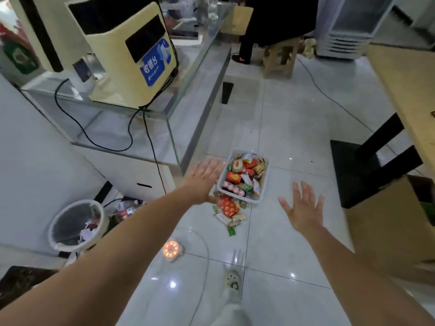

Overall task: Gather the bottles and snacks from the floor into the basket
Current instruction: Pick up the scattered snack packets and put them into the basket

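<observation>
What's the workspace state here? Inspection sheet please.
Surface: glossy light tiled floor.
Job's things: basket on floor, full of snack packets; more snacks spilled at its near edge; bottles apparently beside the waste bin, blurred.
Clutter: waste bin holds rubbish; small round lit lamp on floor.
Grippers: left hand open beside basket's left edge; right hand open, right of basket; both empty.
Cables: black cables hang from cashier machine down glass counter; one cable crosses far floor.
Surroundings: cardboard box, black table base right; wooden stool, person far.

Small shop — checkout machine [131,55], glass counter [188,95]
</observation>
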Demonstrator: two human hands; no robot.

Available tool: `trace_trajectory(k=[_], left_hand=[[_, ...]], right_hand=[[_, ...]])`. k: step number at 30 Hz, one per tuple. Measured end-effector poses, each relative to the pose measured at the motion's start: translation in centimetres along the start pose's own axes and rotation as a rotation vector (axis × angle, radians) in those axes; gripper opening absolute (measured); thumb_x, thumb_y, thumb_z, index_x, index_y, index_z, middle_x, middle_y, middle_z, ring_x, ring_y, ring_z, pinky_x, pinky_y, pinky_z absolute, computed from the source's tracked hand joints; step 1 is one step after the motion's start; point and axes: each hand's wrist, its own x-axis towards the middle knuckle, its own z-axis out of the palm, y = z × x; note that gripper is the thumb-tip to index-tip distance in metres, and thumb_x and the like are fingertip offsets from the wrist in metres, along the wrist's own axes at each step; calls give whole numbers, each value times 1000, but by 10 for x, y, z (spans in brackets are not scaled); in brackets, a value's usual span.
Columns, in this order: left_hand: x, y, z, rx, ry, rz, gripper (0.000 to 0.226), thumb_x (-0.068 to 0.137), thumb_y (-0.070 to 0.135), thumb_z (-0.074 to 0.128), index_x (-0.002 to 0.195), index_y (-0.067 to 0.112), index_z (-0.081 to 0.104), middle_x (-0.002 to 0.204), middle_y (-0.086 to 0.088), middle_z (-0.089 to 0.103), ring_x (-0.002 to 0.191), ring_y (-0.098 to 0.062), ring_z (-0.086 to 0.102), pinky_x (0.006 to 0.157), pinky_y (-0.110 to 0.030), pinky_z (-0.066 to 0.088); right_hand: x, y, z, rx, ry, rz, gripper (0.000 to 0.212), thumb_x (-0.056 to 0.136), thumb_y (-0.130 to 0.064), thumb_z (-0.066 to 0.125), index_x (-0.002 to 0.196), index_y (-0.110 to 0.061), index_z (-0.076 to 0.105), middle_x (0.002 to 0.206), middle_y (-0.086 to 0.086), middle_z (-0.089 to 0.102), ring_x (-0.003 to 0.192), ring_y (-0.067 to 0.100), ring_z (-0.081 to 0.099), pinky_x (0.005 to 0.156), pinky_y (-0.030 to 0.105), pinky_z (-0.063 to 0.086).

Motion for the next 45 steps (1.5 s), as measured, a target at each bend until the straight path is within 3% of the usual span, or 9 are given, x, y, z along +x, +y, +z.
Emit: trace_trajectory(k=[7,12,16,21,25,30,35,39,45], left_hand=[[126,-9,104,-9,21,-30,112,81,62,57,147,19,-22,157,-4,-25,144,-24,-23,113,-42,-16],[215,-36,241,-17,45,-108,114,77,68,55,148,19,-20,158,-2,-22,145,-24,-20,117,-45,-9],[275,-64,385,5,46,-74,117,75,72,52,146,18,-22,158,-5,-19,146,-27,-18,118,-47,-6],[336,-107,540,38,84,-10,120,73,71,57,145,24,-26,157,-5,-21,143,-27,-22,115,-43,-13],[372,-116,625,-2,118,14,124,72,71,60,139,30,-36,155,-3,-25,144,-25,-22,119,-46,-7],[377,-117,664,8,54,135,118,72,73,56,143,31,-29,150,0,-33,140,-20,-29,112,-38,-17],[378,-103,693,-12,-71,127,111,79,68,56,145,29,-25,156,-5,-27,139,-21,-30,117,-42,-13],[389,-99,714,84,60,329,109,72,64,68,151,30,2,160,-14,3,147,-34,5,113,-47,8],[392,-86,729,11,254,356,67,73,34,78,133,26,51,133,-16,53,120,-32,51,100,-42,44]], right_hand=[[123,3,93,-53,6,-82,74,93,-61,10,150,-20,-12,159,5,-13,147,21,-13,117,50,-10],[221,-11,220,-55,95,-162,99,71,-70,-30,151,-17,-3,160,8,4,148,24,2,114,50,-8],[280,-29,360,34,32,-212,82,93,-62,0,144,-9,35,143,15,45,134,30,39,111,53,24],[342,-41,522,3,-9,-363,74,95,-60,11,137,-8,42,127,16,57,116,32,53,107,42,26],[392,-62,602,4,-114,-391,79,94,-63,7,129,-7,50,119,17,63,106,34,63,94,42,47],[431,-102,631,400,-176,-173,74,93,-51,44,148,-8,20,154,16,23,141,31,23,111,38,25],[445,-123,642,594,-277,-62,82,89,-48,54,151,-13,13,156,18,11,145,32,10,114,45,22],[458,-129,656,503,-244,-86,81,82,-54,61,146,-23,24,149,16,19,140,35,12,109,46,27],[458,-127,662,520,-223,-15,71,71,-46,76,126,-11,47,145,14,25,137,31,18,106,43,34]])
